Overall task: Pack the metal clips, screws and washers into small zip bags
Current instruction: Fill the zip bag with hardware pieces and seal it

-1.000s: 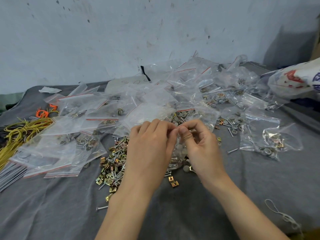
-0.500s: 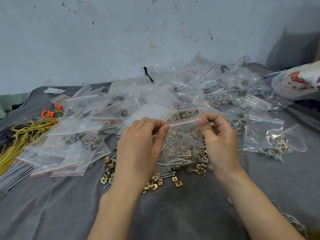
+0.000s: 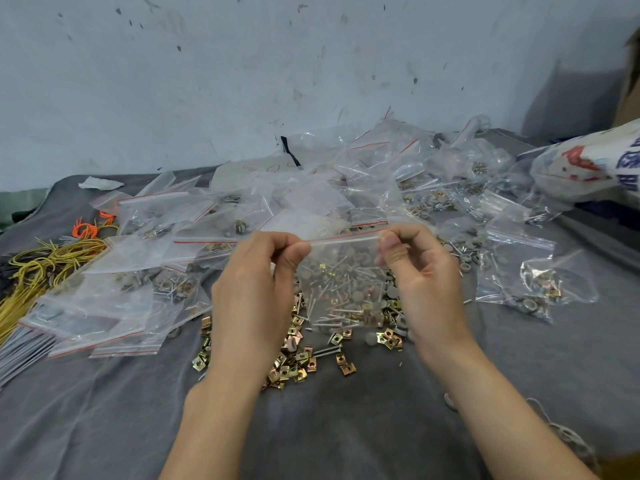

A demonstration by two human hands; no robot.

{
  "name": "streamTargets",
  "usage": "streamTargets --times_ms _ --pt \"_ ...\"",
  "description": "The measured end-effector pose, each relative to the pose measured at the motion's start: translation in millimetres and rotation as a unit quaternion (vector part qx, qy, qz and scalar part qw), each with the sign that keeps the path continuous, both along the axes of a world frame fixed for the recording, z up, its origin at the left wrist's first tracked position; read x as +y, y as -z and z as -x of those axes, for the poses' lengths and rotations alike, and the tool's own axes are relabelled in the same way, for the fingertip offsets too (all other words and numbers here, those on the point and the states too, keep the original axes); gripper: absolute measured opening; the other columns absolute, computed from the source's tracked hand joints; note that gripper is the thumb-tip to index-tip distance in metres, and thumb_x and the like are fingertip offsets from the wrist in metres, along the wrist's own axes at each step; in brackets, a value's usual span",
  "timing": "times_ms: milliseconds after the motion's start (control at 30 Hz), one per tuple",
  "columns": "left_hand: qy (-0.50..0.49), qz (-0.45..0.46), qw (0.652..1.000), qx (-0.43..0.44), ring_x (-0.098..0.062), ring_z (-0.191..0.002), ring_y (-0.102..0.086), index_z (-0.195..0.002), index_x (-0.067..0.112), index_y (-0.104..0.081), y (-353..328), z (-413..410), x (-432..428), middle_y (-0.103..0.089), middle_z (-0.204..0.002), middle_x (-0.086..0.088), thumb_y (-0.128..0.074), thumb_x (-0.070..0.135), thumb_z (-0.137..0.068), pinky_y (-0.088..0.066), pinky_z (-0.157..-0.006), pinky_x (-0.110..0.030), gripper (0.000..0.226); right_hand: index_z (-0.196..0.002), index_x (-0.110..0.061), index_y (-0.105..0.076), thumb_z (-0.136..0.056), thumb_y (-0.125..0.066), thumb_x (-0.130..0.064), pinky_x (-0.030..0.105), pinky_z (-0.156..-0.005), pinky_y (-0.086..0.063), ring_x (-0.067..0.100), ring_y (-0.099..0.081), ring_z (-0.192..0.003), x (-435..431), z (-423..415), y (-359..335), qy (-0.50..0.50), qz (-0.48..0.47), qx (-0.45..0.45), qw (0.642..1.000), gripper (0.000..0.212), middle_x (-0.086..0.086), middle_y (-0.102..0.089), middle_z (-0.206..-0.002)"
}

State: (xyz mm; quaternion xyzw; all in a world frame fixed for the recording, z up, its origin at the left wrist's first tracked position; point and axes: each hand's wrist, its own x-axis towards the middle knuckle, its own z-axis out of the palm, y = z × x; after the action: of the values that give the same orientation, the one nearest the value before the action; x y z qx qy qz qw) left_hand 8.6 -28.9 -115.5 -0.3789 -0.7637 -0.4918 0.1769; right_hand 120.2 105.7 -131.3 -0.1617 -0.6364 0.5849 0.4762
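Note:
A small clear zip bag (image 3: pixel 341 268) with a red strip along its top hangs upright between my hands, above the table. My left hand (image 3: pixel 256 292) pinches its top left corner and my right hand (image 3: pixel 420 275) pinches its top right corner. Through the bag I see screws, grey washers and brass clips; whether they are inside it or lying behind it I cannot tell. A loose heap of brass clips (image 3: pixel 294 362), screws and washers lies on the grey cloth (image 3: pixel 346 427) just under the bag.
Many filled zip bags (image 3: pixel 381 178) are heaped across the back of the cloth, and more zip bags (image 3: pixel 114 306) lie stacked flat at the left. Yellow cords (image 3: pixel 38 268) and orange cords (image 3: pixel 85 230) lie far left. A printed plastic sack (image 3: pixel 588 164) sits at the right edge.
My hands have drawn apart along the bag's top strip, from touching at the middle to its two corners. The bag has risen and now hangs stretched between them.

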Motion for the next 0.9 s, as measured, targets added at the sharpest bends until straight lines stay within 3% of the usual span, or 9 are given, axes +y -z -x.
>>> streamTargets --times_ms 133,200,267,333,467,633,767,900 --pt "0.019 0.003 1.000 -0.025 0.004 -0.090 -0.056 -0.093 0.036 -0.058 -2 8 -6 -0.061 -0.091 0.019 -0.052 0.052 -0.092 -0.054 -0.070 -0.041 0.016 -0.110 -0.031 -0.066 -0.090 -0.063 -0.045 0.013 -0.079 -0.048 0.004 -0.063 -0.087 3 -2 -12 -0.043 -0.033 -0.028 0.998 0.024 -0.006 -0.068 -0.098" --pt "0.033 0.026 0.999 -0.001 0.001 -0.089 -0.057 -0.093 0.034 -0.058 -1 5 -4 -0.062 -0.090 0.018 -0.054 0.048 -0.092 -0.052 -0.074 -0.039 0.014 -0.123 -0.039 -0.060 -0.091 -0.064 -0.051 0.013 -0.083 -0.048 0.000 -0.061 -0.100 5 -2 -19 -0.033 -0.131 -0.106 0.985 0.035 -0.015 -0.065 -0.109" --pt "0.047 0.034 0.998 0.018 -0.002 -0.087 -0.058 -0.094 0.032 -0.058 0 0 0 -0.062 -0.090 0.017 -0.055 0.043 -0.094 -0.051 -0.074 -0.036 0.012 -0.127 -0.038 -0.061 -0.092 -0.061 -0.053 0.027 -0.097 -0.048 0.003 -0.058 -0.108 1 1 -25 -0.004 -0.280 -0.192 0.941 0.038 -0.018 -0.063 -0.113" --pt "0.051 0.032 0.998 0.026 -0.004 -0.086 -0.058 -0.096 0.029 -0.059 2 -2 4 -0.061 -0.089 0.016 -0.056 0.036 -0.097 -0.050 -0.073 -0.033 0.008 -0.116 -0.032 -0.071 -0.096 -0.060 -0.048 0.045 -0.102 -0.043 0.010 -0.059 -0.108 -5 5 -29 0.022 -0.363 -0.218 0.906 0.028 -0.015 -0.067 -0.108" --pt "0.055 0.006 0.998 0.019 -0.003 -0.082 -0.056 -0.094 0.033 -0.057 4 -4 4 -0.061 -0.086 0.016 -0.056 0.026 -0.099 -0.040 -0.068 -0.015 0.009 -0.104 -0.029 -0.075 -0.094 -0.065 -0.042 0.046 -0.101 -0.040 0.013 -0.060 -0.105 -7 6 -32 0.025 -0.367 -0.231 0.901 0.019 -0.014 -0.070 -0.101" --pt "0.007 0.029 0.999 0.022 -0.012 -0.076 -0.054 -0.093 0.028 -0.059 7 -8 5 -0.060 -0.084 0.015 -0.050 0.032 -0.098 -0.044 -0.065 -0.036 0.011 -0.096 -0.029 -0.073 -0.094 -0.066 -0.045 0.042 -0.096 -0.043 0.012 -0.061 -0.098 -10 3 -28 0.058 -0.415 -0.247 0.874 0.017 -0.017 -0.068 -0.093" --pt "-0.034 0.019 0.999 0.025 -0.014 -0.080 -0.056 -0.092 0.031 -0.057 5 -5 0 -0.061 -0.088 0.016 -0.049 0.028 -0.096 -0.043 -0.069 -0.036 0.009 -0.094 -0.029 -0.072 -0.094 -0.061 -0.048 0.038 -0.093 -0.042 0.011 -0.060 -0.096 -8 0 -28 0.075 -0.446 -0.252 0.856 0.023 -0.018 -0.068 -0.093" --pt "-0.062 0.003 0.998 0.008 -0.009 -0.080 -0.051 -0.094 0.029 -0.060 5 4 -5 -0.060 -0.090 0.017 -0.053 0.025 -0.098 -0.041 -0.070 -0.035 0.009 -0.091 -0.026 -0.071 -0.094 -0.058 -0.050 0.039 -0.089 -0.045 0.010 -0.059 -0.092 -6 -3 -26 0.077 -0.447 -0.234 0.860 0.027 -0.019 -0.064 -0.089"
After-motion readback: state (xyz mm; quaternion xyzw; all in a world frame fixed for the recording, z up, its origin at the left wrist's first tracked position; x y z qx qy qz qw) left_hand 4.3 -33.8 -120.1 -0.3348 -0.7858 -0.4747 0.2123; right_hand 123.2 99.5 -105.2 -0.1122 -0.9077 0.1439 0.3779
